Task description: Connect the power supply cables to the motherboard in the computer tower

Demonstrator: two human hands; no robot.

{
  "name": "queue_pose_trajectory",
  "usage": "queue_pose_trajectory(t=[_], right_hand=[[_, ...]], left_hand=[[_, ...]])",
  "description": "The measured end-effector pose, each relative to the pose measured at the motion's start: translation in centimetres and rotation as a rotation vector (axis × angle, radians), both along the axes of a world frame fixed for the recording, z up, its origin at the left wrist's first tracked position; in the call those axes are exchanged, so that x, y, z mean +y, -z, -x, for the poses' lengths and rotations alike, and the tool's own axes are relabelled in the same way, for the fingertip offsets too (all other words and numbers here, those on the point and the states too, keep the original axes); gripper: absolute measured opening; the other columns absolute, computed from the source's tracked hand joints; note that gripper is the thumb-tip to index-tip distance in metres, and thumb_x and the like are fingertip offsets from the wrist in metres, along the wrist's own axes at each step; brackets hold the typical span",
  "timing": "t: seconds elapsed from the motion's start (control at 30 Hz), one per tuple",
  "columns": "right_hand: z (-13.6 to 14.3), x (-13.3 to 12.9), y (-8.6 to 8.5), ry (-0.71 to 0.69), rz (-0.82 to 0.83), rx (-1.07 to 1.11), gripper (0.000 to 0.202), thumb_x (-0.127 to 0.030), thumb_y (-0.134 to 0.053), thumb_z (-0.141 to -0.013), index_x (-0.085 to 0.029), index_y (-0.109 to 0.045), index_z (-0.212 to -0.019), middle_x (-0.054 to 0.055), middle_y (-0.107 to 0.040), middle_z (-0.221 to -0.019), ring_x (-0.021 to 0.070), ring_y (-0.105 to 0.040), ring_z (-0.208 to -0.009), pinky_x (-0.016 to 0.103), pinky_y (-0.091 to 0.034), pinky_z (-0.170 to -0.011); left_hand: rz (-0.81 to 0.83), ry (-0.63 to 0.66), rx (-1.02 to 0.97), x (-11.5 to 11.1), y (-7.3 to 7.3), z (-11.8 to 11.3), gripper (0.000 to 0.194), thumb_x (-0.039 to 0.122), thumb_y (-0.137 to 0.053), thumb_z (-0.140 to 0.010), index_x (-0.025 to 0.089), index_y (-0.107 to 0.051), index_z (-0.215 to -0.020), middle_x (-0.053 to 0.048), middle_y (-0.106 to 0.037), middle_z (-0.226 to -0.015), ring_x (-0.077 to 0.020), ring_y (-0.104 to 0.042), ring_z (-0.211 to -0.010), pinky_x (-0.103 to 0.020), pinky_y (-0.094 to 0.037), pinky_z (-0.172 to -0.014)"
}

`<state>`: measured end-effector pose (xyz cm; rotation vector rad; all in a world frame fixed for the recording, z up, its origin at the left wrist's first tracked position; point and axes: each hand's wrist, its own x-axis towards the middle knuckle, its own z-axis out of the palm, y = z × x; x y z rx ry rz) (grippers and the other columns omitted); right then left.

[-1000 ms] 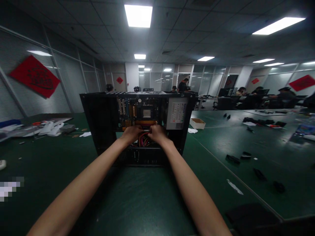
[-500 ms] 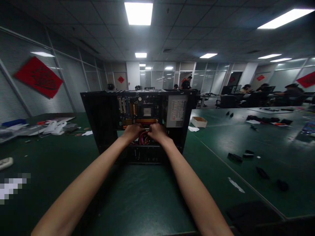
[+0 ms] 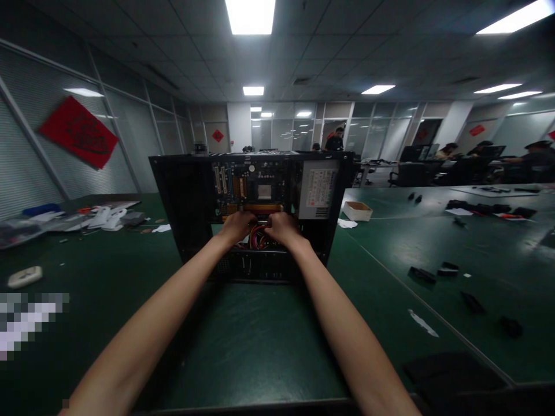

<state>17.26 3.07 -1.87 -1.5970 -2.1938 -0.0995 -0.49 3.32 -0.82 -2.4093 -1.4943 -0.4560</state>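
Note:
An open black computer case (image 3: 177, 199) stands on the green table with its inside facing me. At its back is a motherboard (image 3: 250, 188) with a square grey processor socket area (image 3: 264, 192); a silver power supply (image 3: 319, 188) sits at the upper right. My left hand (image 3: 236, 227) and my right hand (image 3: 282, 227) reach in side by side at the motherboard's lower edge, just under the orange memory slots (image 3: 262, 208). Both have curled fingers. A thin piece seems to span between the fingertips, too small to name. Bundled coloured cables (image 3: 260, 238) lie just below.
A small open box (image 3: 358, 211) and black parts (image 3: 421, 275) lie to the right on the green table (image 3: 243, 346). Papers and plastic bags (image 3: 106, 218) are heaped at left, near a white oval object (image 3: 25, 277). People sit at desks in the background.
The view has turned slightly left, so the case and table items appear shifted right and a little higher. Both hands stay at the memory slots' lower edge.

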Motion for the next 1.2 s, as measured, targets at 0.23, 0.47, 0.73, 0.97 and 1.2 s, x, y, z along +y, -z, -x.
queue_pose_trajectory(t=[0.23,0.47,0.73,0.97,1.2], right_hand=[[0.0,-0.1,0.0,-0.014,-0.020,-0.003,0.024,-0.033,-0.064,-0.082,-0.018,-0.074,-0.097,0.012,-0.074,-0.102,0.0234,-0.069,-0.093,0.027,-0.048,-0.074],[0.0,-0.2,-0.1,-0.010,-0.010,0.004,0.023,-0.032,-0.064,-0.082,-0.018,-0.074,-0.097,0.012,-0.074,-0.103,0.0235,-0.069,-0.094,0.027,-0.049,-0.074],[0.0,-0.1,-0.1,-0.008,0.004,0.000,0.024,-0.033,-0.063,-0.082,-0.019,-0.073,-0.099,0.011,-0.073,-0.104,0.0247,-0.069,-0.095,0.028,-0.049,-0.073],[-0.1,-0.5,-0.5,-0.018,0.001,0.012,0.022,-0.031,-0.064,-0.083,-0.018,-0.074,-0.097,0.011,-0.074,-0.103,0.0240,-0.069,-0.096,0.027,-0.049,-0.072],[0.0,-0.7,-0.7,-0.017,-0.004,-0.006,0.023,-0.032,-0.065,-0.084,-0.017,-0.074,-0.098,0.011,-0.074,-0.104,0.0240,-0.069,-0.096,0.026,-0.049,-0.072]], left_hand=[[0.001,0.030,0.012,0.1,0.2,0.0,0.027,0.024,-0.060,-0.088,0.024,-0.073,-0.112,-0.005,-0.071,-0.116,-0.0234,-0.066,-0.107,-0.028,-0.051,-0.085],[-0.006,0.060,-0.068,0.8,0.5,0.3,0.025,0.023,-0.059,-0.089,0.020,-0.072,-0.110,-0.007,-0.073,-0.108,-0.0208,-0.068,-0.100,-0.026,-0.050,-0.083],[0.009,0.081,-0.040,0.7,0.6,0.3,0.024,0.026,-0.061,-0.089,0.019,-0.075,-0.107,-0.009,-0.073,-0.106,-0.0229,-0.068,-0.099,-0.028,-0.050,-0.084],[0.017,0.053,-0.066,1.4,0.7,0.4,0.024,0.026,-0.063,-0.088,0.016,-0.074,-0.106,-0.011,-0.075,-0.102,-0.0232,-0.070,-0.097,-0.028,-0.051,-0.083],[0.011,0.070,-0.060,1.4,0.9,0.6,0.021,0.021,-0.057,-0.089,0.017,-0.075,-0.100,-0.009,-0.076,-0.098,-0.0203,-0.071,-0.091,-0.025,-0.050,-0.076]])
